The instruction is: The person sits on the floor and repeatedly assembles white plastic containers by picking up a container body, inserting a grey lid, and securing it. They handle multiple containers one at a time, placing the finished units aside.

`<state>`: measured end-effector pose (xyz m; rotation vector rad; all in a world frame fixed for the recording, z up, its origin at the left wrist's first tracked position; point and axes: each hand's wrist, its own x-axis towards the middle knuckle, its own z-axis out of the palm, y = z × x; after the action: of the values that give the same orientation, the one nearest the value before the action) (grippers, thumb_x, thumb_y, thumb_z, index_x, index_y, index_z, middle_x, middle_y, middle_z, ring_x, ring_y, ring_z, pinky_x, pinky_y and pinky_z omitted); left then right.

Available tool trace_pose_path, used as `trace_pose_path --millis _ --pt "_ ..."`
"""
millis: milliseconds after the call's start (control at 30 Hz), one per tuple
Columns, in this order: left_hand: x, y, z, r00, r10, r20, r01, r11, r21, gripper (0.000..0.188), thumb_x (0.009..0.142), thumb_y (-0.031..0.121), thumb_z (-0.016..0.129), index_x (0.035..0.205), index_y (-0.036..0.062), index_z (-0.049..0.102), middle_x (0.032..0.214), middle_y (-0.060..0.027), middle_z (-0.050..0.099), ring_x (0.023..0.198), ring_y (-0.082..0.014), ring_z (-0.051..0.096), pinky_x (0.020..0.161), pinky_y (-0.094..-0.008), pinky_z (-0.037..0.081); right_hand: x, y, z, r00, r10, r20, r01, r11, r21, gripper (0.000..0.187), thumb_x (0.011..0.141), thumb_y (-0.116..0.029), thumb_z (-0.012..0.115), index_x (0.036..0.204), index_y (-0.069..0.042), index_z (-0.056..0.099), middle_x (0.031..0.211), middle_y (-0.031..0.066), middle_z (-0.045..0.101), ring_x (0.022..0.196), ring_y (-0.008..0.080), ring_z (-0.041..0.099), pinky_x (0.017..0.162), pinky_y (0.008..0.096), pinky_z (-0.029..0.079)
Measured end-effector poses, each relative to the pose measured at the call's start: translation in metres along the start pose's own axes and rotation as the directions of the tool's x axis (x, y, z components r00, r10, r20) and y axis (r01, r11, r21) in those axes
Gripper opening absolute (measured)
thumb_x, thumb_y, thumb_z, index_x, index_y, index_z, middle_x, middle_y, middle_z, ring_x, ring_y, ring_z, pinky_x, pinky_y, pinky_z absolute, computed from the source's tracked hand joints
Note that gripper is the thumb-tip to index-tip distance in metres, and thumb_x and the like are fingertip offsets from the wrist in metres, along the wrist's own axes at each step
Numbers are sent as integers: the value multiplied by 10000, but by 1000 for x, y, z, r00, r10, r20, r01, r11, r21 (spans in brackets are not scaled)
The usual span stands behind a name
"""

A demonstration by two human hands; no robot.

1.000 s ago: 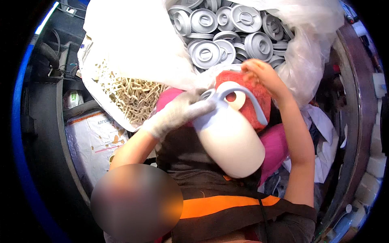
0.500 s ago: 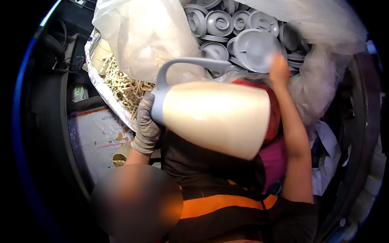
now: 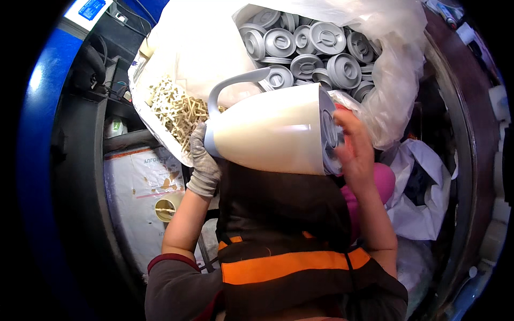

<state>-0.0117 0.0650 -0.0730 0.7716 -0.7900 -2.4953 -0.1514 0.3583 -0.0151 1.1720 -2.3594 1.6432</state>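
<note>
A cream jug with a grey curved handle lies sideways in front of me, its wide end to the right. My left hand, in a pale grey glove, is closed round its narrow grey end. At the wide end, a grey round plastic cap sits in the opening. My bare right hand has its bent fingers on this cap; they are slightly blurred. Beyond the jug, many similar grey caps lie heaped in a clear plastic bag.
Small cream plastic pieces fill a white-lined container at the left. Below it, a cream cup-shaped part rests on a white printed sheet. Crumpled white sheeting lies at the right, beside a dark frame edge.
My right hand has brought a grey cap from the bag down to the jug's wide end. The jug has turned slightly and its wide end has moved a little left and up.
</note>
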Motion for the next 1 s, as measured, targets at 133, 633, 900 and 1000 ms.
trace_pose_path --millis 133,633,900,1000 --pt "-14 2 7 999 -1 36 -3 995 96 484 838 435 589 1142 60 568 1068 -104 635 964 -244 604 885 -386 481 -1 -26 -12 959 220 177 -231 972 45 637 722 -333 703 1262 -64 502 1186 133 543 1106 272 511 881 380 444" --pt "-33 -7 22 993 -62 99 47 989 140 450 859 435 567 1111 63 592 1048 -104 649 948 -232 612 874 -371 485 -46 -15 -7 977 182 -110 -150 956 251 712 619 -355 702 1228 -38 514 1094 117 532 971 241 531 826 334 435" --pt "-39 -7 23 995 -20 101 7 991 131 452 853 431 571 1104 56 596 1045 -108 650 953 -237 611 881 -376 482 -47 -13 -15 998 30 -46 -24 991 134 732 591 -368 685 1209 -17 515 1103 134 519 1004 272 514 848 354 433" --pt "-42 -8 29 994 59 92 -72 987 145 450 853 429 564 1103 56 594 1048 -109 649 960 -235 608 884 -376 481 -52 -6 -6 993 69 -98 -55 989 134 728 614 -392 669 1207 -4 500 1090 145 514 993 288 515 852 356 430"
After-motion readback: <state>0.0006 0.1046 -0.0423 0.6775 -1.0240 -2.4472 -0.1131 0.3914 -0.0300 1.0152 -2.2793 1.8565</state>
